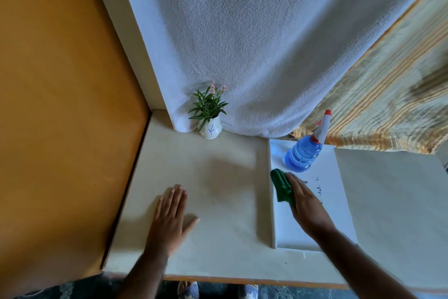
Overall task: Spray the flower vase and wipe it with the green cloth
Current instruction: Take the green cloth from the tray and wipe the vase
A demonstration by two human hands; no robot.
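Note:
A small white flower vase (210, 129) with a blue mark stands at the back of the table, holding green leaves and pale pink flowers. A blue spray bottle (304, 154) with a white and red nozzle stands on the far end of a white tray (339, 201). The green cloth (281, 184) lies bunched on the tray's left side. My right hand (306, 204) rests flat, fingers together, partly over the cloth. My left hand (172, 217) lies flat on the table with fingers spread, well in front of the vase.
The cream table (218, 177) meets an orange wall panel (60, 104) on the left. A white towel (266, 44) hangs behind the vase, and a striped yellowish cloth (388, 92) hangs behind the bottle. The table's front edge runs just below my forearms.

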